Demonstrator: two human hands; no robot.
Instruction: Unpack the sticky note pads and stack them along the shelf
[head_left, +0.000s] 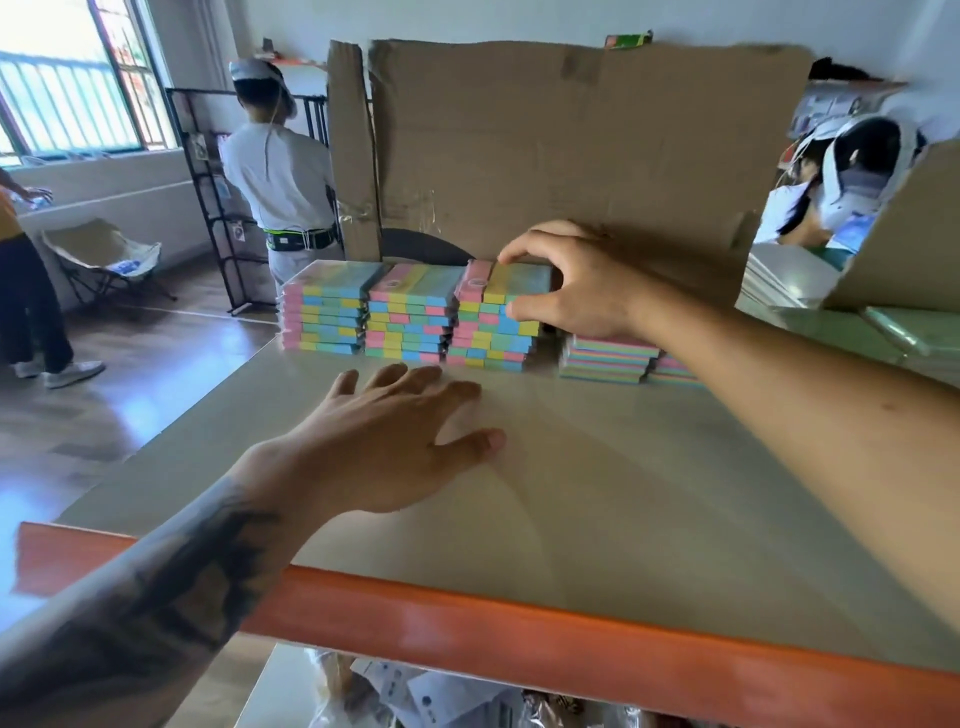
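On the beige shelf (597, 493), pad stacks (410, 317).

Bright daylight from window (67, 93), glare on shelf (623, 493), edges w/ fisheye warp.

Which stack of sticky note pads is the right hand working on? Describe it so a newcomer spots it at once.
Find the cardboard sheet at the shelf's back. Three tall stacks stand before it; it is the rightmost tall stack, gripped by the right hand, beside much lower stacks.
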